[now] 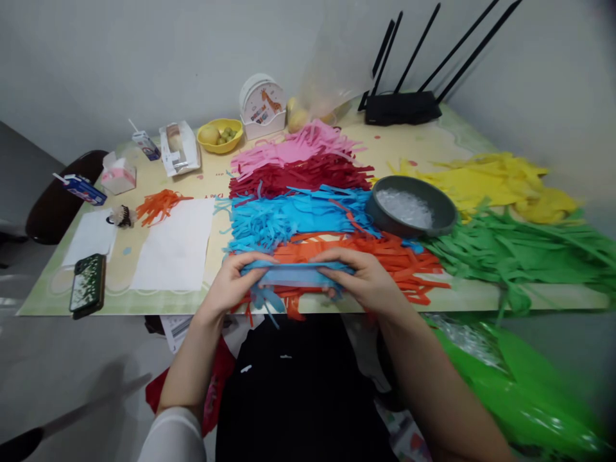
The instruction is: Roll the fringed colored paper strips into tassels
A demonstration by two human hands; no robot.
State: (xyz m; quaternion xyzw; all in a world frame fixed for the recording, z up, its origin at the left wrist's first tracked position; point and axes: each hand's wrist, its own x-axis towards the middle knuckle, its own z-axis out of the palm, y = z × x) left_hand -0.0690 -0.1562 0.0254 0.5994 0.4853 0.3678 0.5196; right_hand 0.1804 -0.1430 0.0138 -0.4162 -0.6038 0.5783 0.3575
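Observation:
A blue fringed paper strip (293, 276) is stretched between my two hands over the table's near edge. Its left end is pinched by my left hand (238, 282), and my right hand (363, 276) grips the other end, thumbs on the near side. Loose blue fringe hangs below my left fingers. Under and behind the strip lies an orange fringed paper pile (409, 269). Farther back come a blue fringed pile (308, 215), a dark red pile (303, 176) and a pink pile (298, 151). Right of the blue pile, a grey bowl (445, 208) holds small clear plastic pieces.
Green (524, 247) and yellow fringed paper (500, 183) lie at right. White sheets (173, 250), a phone (88, 282) and an orange tuft (158, 205) are at left. A yellow fruit bowl (219, 147) and a black router (403, 108) stand behind. A green bag (524, 398) sits below the right edge.

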